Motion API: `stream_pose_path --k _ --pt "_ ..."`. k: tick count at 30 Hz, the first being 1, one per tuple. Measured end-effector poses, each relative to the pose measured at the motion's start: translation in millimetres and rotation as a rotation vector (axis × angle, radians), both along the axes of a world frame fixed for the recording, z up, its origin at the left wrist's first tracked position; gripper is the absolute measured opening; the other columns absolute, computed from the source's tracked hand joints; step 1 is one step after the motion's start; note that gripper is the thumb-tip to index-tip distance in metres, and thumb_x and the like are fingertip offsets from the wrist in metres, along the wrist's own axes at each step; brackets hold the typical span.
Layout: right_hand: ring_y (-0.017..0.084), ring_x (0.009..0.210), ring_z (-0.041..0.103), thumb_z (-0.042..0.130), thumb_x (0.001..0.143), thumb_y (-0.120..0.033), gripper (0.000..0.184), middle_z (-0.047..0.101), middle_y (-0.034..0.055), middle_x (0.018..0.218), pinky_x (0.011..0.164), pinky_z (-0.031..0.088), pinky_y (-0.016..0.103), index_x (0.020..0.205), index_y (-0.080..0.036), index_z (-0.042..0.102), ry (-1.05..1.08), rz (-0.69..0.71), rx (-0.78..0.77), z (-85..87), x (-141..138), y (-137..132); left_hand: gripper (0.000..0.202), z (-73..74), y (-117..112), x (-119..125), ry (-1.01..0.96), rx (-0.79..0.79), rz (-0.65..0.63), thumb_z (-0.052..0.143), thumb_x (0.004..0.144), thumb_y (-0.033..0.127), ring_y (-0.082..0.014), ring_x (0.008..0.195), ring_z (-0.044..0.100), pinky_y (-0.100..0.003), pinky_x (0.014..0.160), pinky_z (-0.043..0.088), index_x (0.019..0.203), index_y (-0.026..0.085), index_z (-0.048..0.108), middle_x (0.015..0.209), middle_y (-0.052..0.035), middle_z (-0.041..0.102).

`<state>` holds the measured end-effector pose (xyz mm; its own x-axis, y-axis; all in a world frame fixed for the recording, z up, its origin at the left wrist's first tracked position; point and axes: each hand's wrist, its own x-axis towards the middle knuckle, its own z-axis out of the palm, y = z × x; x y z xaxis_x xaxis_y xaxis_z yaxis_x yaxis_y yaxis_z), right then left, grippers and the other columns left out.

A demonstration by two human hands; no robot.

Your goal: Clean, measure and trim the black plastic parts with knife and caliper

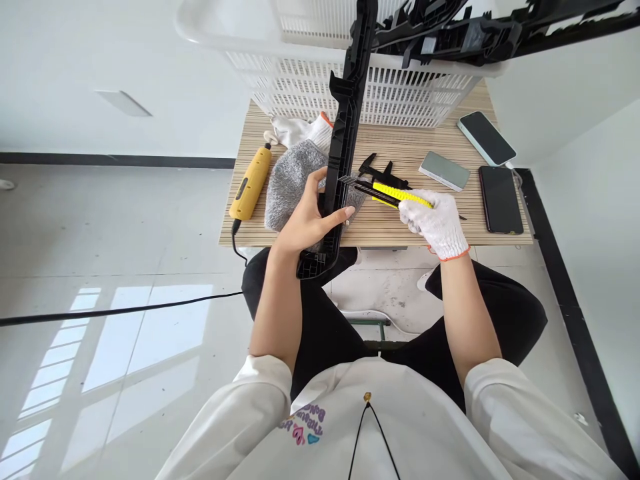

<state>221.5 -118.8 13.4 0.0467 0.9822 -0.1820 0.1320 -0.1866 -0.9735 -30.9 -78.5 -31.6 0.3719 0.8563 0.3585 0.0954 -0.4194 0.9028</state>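
My bare left hand (315,217) is wrapped round the lower part of a long black plastic trim piece (345,127). The piece stands tilted, its top end reaching up past the basket's rim and its lower end over my lap. In a white glove with an orange cuff, my right hand (435,220) grips a yellow and black utility knife (400,194). Its blade is out and points left, with the tip at the right edge of the trim piece; whether it touches, I cannot tell. Behind the knife lies a black caliper (385,175).
A white plastic basket (295,83) with more black plastic parts (460,40) stands at the table's back. On the table (363,230) lie a yellow rotary tool (253,183) with a cord, a grey cloth (293,183), a white glove (295,131), two phones (501,199) and a grey-green box (445,171).
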Motion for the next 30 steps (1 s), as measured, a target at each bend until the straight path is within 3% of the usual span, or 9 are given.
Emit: stream_pose_path --k 10,14,18,30 --pt "0.008 0.048 0.044 0.079 0.072 -0.030 0.025 0.059 0.0002 0.060 0.040 0.032 0.022 0.093 -0.017 0.078 -0.005 0.020 -0.001 1.4 1 1 0.069 -1.7 1 -3 0.017 0.022 0.002 0.074 0.085 0.052 -0.0260 0.104 0.065 -0.044 0.088 0.058 0.138 0.025 0.038 0.109 -0.0076 0.061" --pt "0.008 0.047 0.042 0.077 0.073 -0.030 0.024 0.058 -0.0002 0.061 0.040 0.032 0.023 0.093 -0.018 0.077 -0.012 -0.026 0.017 3.0 0 1 0.064 -0.4 0 -4 -0.003 -0.037 -0.012 0.074 0.085 0.046 -0.0232 0.095 0.066 -0.040 0.082 0.059 0.134 0.025 0.040 0.104 -0.0057 0.062" --pt "0.009 0.053 0.046 0.084 0.063 -0.026 0.033 0.061 -0.0007 0.067 0.044 0.039 0.024 0.094 -0.018 0.078 -0.118 0.018 0.053 3.4 1 2 0.057 3.1 -3 -4 -0.037 -0.132 -0.048 0.071 0.087 0.038 -0.0202 0.086 0.066 -0.037 0.078 0.058 0.133 0.026 0.040 0.103 -0.0046 0.065" --pt "0.014 0.067 0.060 0.082 0.067 -0.036 0.037 0.067 0.0018 0.076 0.059 0.051 0.027 0.099 -0.016 0.078 -0.295 0.027 0.200 -4.2 1 0 0.057 6.9 -3 -2 -0.072 -0.211 -0.064 0.058 0.078 0.021 -0.0172 0.078 0.063 -0.035 0.074 0.056 0.131 0.024 0.041 0.101 -0.0025 0.065"
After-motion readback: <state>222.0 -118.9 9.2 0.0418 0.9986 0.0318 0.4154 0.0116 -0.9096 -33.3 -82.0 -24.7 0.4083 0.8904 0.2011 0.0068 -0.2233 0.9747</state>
